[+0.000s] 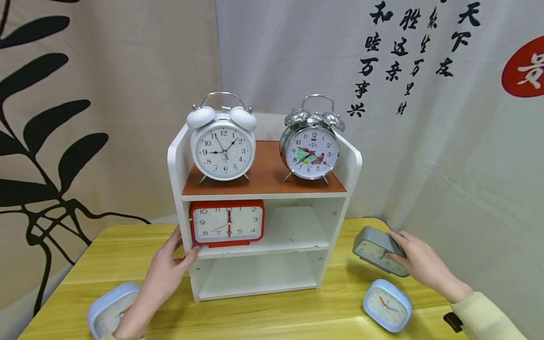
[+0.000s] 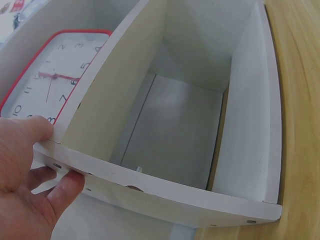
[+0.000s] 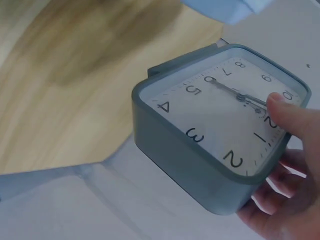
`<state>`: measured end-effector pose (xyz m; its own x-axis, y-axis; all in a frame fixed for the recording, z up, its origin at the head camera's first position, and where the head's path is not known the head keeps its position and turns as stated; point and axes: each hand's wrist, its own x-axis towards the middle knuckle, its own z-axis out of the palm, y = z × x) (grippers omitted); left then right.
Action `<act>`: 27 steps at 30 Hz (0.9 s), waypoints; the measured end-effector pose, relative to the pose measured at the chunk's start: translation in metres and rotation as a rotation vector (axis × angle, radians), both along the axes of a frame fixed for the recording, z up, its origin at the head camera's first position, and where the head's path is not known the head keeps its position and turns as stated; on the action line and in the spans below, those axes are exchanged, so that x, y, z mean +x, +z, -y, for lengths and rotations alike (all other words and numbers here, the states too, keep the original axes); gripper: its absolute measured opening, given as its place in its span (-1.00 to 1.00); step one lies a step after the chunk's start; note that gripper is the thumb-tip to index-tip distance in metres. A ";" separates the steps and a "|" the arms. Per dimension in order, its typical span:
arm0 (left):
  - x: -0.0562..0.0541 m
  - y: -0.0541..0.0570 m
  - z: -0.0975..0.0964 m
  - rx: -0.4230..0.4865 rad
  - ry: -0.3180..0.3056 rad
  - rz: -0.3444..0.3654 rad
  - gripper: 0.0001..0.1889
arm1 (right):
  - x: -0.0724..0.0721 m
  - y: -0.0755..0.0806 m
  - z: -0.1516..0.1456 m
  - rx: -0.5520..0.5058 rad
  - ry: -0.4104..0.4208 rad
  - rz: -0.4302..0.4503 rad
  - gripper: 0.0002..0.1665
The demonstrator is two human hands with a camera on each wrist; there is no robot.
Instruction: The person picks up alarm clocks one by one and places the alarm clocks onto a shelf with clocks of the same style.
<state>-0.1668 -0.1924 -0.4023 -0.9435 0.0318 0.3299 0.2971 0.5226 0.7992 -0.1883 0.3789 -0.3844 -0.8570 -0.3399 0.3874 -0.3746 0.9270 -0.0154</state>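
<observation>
Right hand [image 1: 418, 262]: pinching grey clock [image 1: 374, 248] by one end, with thumb on dial and other fingers behind.
Grey clock: held tilted at right side of wooden table [image 1: 331, 318], near blue clock [image 1: 387, 305].
Left hand [image 1: 167, 269]: gripping left panel of white shelf unit [image 1: 259, 278], with thumb at front edge, fingers against outer face.
Red clock [image 1: 228, 222]: on middle shelf [image 1: 293, 226], left end, beside left thumb.
Top shelf [image 1: 267, 172]: carrying white twin-bell clock [image 1: 223, 151] left, silver clock [image 1: 312, 153] right.
Second blue clock [image 1: 108, 314]: on table, partly behind left forearm [image 1: 133, 318].
</observation>
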 end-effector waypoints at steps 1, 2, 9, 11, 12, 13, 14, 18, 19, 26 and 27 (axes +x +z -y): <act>0.000 0.000 0.000 0.001 0.000 0.000 -0.23 | 0.001 0.002 0.000 0.005 0.005 -0.021 -0.34; 0.000 0.000 0.000 0.002 -0.001 -0.001 -0.23 | 0.001 0.004 0.001 0.010 0.010 -0.042 -0.33; 0.001 0.000 0.001 -0.004 0.009 -0.005 -0.24 | 0.009 0.015 0.006 0.043 0.065 -0.147 -0.30; 0.001 0.000 0.000 -0.008 0.008 -0.011 -0.24 | 0.012 0.018 0.007 0.053 0.086 -0.186 -0.29; 0.001 0.000 0.000 -0.010 0.007 -0.012 -0.25 | 0.014 0.019 0.008 0.054 0.100 -0.202 -0.28; 0.001 0.000 0.000 -0.010 0.006 -0.011 -0.25 | 0.016 0.020 0.009 0.056 0.117 -0.218 -0.27; 0.000 0.000 -0.001 -0.011 0.005 -0.010 -0.25 | 0.018 0.021 0.010 0.059 0.134 -0.235 -0.26; 0.001 0.000 -0.001 -0.008 0.003 0.004 -0.25 | 0.026 0.025 0.017 0.069 0.206 -0.288 -0.32; 0.001 0.000 -0.001 -0.007 0.003 0.005 -0.24 | 0.027 0.026 0.020 0.071 0.223 -0.300 -0.38; 0.001 0.001 0.000 -0.011 0.004 0.008 -0.24 | 0.036 0.034 0.036 0.080 0.305 -0.358 -0.17; 0.001 0.001 0.000 -0.012 0.005 0.009 -0.24 | 0.037 0.034 0.038 0.084 0.309 -0.361 -0.16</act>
